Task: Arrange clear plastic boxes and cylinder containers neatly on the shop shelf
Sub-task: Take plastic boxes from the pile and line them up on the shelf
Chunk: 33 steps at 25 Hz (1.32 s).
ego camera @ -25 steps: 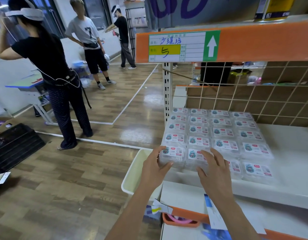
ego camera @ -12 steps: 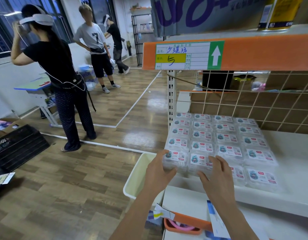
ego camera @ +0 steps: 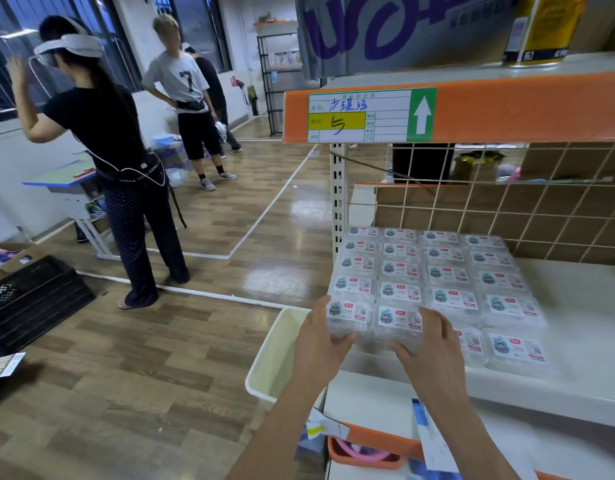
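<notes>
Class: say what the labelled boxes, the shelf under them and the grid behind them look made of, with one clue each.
Boxes: clear glossy plastic, with see-through walls under printed labels.
Shelf: probably painted metal; smooth, off-white, faintly reflective.
Grid: seemingly coated wire; thin cream rods crossing in squares.

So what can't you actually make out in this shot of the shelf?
Head view only.
Box labels: print too small to read.
Nearest clear plastic boxes: fronts covered by the left hand and right hand.
Yellow can: top cut off by the upper edge.
Pink item in the orange tray: mostly hidden under the lower shelf.
</notes>
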Motion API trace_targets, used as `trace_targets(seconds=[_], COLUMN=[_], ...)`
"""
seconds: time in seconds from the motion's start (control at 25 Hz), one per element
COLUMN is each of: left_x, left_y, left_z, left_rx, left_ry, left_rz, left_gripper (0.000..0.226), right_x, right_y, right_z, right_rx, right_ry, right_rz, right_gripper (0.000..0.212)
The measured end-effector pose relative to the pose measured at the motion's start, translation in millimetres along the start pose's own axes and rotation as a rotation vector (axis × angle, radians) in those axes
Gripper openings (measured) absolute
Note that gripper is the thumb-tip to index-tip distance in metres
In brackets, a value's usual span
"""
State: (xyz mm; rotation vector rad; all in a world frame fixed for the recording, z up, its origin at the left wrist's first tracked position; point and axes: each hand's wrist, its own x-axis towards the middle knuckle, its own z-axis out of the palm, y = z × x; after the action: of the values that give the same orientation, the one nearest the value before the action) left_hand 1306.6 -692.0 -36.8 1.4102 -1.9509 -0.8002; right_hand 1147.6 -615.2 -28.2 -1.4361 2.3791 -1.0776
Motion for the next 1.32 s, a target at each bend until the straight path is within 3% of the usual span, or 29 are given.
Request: trace_targets(seconds=[0.16,0.44,0.6,1.08,1.32], left_x=[-6.9,-5.0,-13.6,-119.5,-185.7], left_y=[14.8,68.7,110.4,281.8,365.1], left_z=[-1.1,26.3,70.9,270.0,357.3], left_rx=[0.068,0.173,0.193,0.054,-0.056], left_ry=[0.079,0.275,0.183,-0.191,-0.359], left_rz=[0.079,0.34,0.419,0.658,0.77], left_gripper=[0.08,0.063,0.062,0.056,0.063], right_x=[-5.5,-5.3,-11.2,-86.9,-130.5], right_y=[1.3,24.4,67.4,253.5,340.7], right_z=[-8.8,-33.7,-65.0,-241.4,-325.7], right_rx=[-0.002,-0.076,-0.124,-0.246,-0.323], right_ry=[0.072,0.279,0.389,0.565,0.684], right_rz=[0.006,-0.109,-0.11,0.158,0.277], right_gripper=[0.063,0.056,0.05,0.046,0.041])
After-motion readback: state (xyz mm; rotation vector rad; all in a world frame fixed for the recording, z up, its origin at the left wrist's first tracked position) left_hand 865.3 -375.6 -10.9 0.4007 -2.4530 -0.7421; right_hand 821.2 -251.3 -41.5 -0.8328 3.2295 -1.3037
